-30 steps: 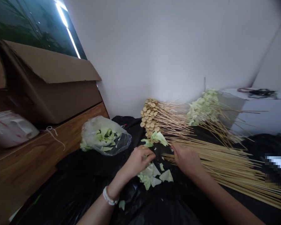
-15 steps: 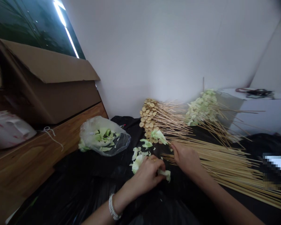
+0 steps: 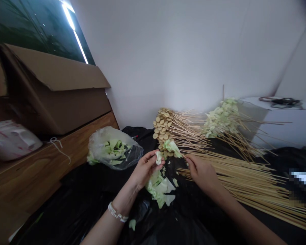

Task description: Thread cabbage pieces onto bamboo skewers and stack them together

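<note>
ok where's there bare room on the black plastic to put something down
The black plastic sheet lies bare below the plastic bag, left of the left hand. A second patch runs between the cabbage pieces and the right forearm. It's crowded behind the hands, where the skewered rounds meet the long skewers.

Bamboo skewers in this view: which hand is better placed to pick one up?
Probably the right hand: it lies empty beside the loose bamboo skewers, while the left hand holds a pale cabbage piece.
</note>
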`<state>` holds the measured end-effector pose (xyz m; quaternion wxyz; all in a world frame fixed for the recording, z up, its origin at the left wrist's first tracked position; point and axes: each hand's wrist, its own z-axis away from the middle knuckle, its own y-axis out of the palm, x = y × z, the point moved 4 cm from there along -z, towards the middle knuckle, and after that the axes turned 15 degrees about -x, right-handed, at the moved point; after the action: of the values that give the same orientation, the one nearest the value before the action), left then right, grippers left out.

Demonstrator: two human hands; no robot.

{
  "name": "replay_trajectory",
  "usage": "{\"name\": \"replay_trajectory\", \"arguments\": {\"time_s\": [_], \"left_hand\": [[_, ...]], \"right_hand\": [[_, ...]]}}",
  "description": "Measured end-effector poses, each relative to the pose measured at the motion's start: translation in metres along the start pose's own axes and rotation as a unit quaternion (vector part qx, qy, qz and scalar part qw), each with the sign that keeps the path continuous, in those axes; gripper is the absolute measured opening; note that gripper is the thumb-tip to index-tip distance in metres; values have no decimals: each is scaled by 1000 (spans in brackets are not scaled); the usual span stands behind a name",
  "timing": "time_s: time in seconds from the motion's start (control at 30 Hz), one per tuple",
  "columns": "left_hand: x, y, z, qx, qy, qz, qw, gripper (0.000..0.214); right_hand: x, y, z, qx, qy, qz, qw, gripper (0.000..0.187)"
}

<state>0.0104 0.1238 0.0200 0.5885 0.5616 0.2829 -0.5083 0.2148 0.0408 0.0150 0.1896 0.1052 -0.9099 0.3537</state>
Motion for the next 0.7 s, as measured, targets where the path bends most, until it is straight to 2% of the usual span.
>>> {"name": "replay_trajectory", "arguments": {"time_s": [0.17, 0.47, 0.7], "left_hand": [[-3, -3, -4, -23, -53, 74, 996, 17], [-12, -20, -18, -85, -34, 140, 986, 12], [-13, -21, -19, -105, -36, 150, 982, 9]], "right_hand": [[13, -5, 1, 0, -27, -64, 998, 31], [23, -3, 7, 42, -59, -90, 993, 30], [25, 0, 9, 52, -69, -87, 992, 31]]}}
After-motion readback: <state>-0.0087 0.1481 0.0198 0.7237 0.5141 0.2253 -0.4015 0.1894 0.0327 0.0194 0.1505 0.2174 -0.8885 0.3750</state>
